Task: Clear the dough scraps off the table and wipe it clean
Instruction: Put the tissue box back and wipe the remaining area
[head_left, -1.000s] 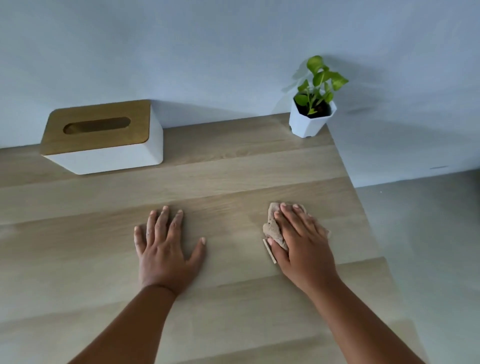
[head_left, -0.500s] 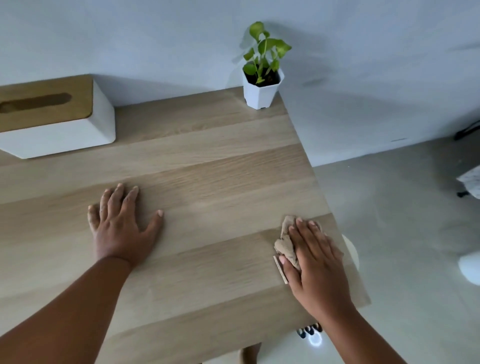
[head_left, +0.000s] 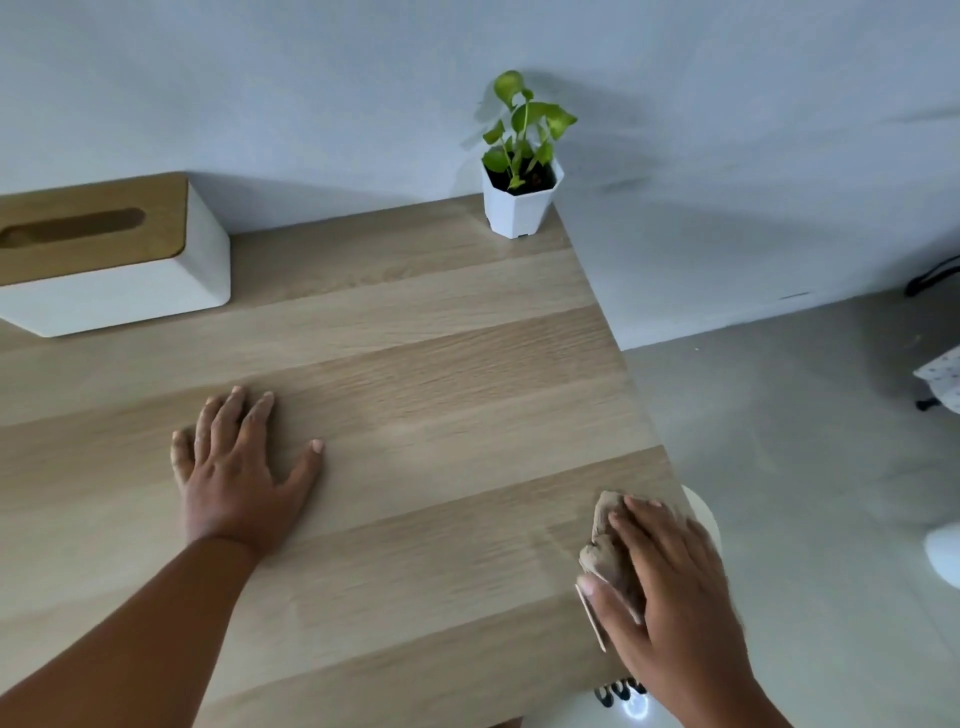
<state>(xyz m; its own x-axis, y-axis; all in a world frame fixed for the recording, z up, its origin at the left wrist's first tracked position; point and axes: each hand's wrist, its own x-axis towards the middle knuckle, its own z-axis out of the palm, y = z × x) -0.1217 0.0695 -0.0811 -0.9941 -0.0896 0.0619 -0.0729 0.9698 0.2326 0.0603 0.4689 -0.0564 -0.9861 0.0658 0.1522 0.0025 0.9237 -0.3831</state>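
Observation:
My right hand (head_left: 670, 587) lies flat on a crumpled beige cloth (head_left: 605, 553) at the right edge of the light wooden table (head_left: 426, 395), pressing it down with straight fingers. A thin pale stick-like strip (head_left: 591, 618) shows beside the thumb. My left hand (head_left: 239, 467) rests palm down on the table, fingers spread, well left of the cloth. I see no dough scraps on the tabletop.
A white tissue box with a wooden lid (head_left: 104, 254) stands at the back left. A small green plant in a white pot (head_left: 519, 197) sits at the back right corner. Grey floor (head_left: 805, 467) lies beyond the table's right edge, with a round white object (head_left: 704, 514) below it.
My right hand has slid the cloth rightward and nearer, to the table's right edge. The left hand has stayed flat in place while the view shifted.

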